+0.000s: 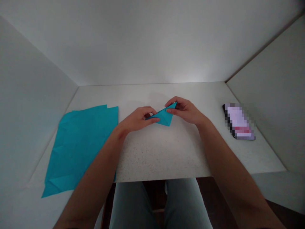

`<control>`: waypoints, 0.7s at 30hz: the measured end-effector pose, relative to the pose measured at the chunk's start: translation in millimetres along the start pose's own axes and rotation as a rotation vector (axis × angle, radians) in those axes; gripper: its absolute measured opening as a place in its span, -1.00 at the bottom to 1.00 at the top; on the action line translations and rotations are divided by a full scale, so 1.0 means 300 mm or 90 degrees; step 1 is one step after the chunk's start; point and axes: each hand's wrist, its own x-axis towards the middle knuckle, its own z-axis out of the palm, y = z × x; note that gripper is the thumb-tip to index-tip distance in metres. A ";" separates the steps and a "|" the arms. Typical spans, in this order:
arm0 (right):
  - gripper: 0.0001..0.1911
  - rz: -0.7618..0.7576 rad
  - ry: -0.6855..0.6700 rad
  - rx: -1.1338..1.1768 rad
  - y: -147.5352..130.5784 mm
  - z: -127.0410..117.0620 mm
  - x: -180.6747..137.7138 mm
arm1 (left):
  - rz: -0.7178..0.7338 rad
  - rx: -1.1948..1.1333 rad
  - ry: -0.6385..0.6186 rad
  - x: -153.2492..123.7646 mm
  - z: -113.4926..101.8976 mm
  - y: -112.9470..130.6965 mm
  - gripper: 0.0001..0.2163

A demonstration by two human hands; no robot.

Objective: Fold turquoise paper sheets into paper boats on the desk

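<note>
A small folded piece of blue paper (pixel 164 117) is held above the middle of the white table, its pointed ends tilted up to the right. My left hand (pixel 141 119) pinches its left end, thumb on the near face and fingers behind. At the upper right corner, my right hand (pixel 184 109) grips it between thumb and fingers. Part of the fingers of both hands is hidden behind the paper.
Large blue sheets (pixel 81 146) lie at the left, creased and partly under my left forearm. A phone (pixel 239 122) with a blurred-out screen rests on the white table (pixel 164 156) at the right. White walls enclose the back and sides.
</note>
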 end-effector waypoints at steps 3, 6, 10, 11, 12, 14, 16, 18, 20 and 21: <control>-0.61 -0.009 0.003 -0.021 0.002 0.002 0.004 | 0.000 -0.033 -0.052 -0.001 0.014 0.008 -0.64; -0.53 -0.024 0.008 -0.088 0.006 0.006 0.006 | 0.003 -0.017 -0.081 0.004 0.025 0.008 -0.63; -0.37 -0.018 0.048 -0.141 0.026 0.010 0.010 | 0.049 0.072 0.044 0.015 0.022 0.000 -0.76; -0.30 -0.015 0.065 -0.145 0.034 0.009 0.012 | 0.058 0.100 0.089 0.018 0.019 -0.004 -0.78; -0.22 -0.013 0.083 -0.144 0.042 0.009 0.015 | 0.063 0.127 0.128 0.020 0.016 -0.009 -0.79; -0.08 -0.013 0.111 -0.137 0.056 0.009 0.021 | 0.072 0.171 0.182 0.022 0.013 -0.021 -0.81; -0.07 -0.011 0.121 -0.135 0.064 0.012 0.025 | 0.088 0.192 0.211 0.022 0.015 -0.035 -0.83; -0.21 -0.007 0.117 -0.139 0.066 0.019 0.028 | 0.107 0.195 0.227 0.021 0.022 -0.050 -0.83; -0.34 0.000 0.104 -0.134 0.065 0.029 0.029 | 0.122 0.190 0.230 0.019 0.030 -0.062 -0.82; -0.37 0.003 0.099 -0.127 0.065 0.035 0.030 | 0.128 0.187 0.229 0.018 0.034 -0.065 -0.82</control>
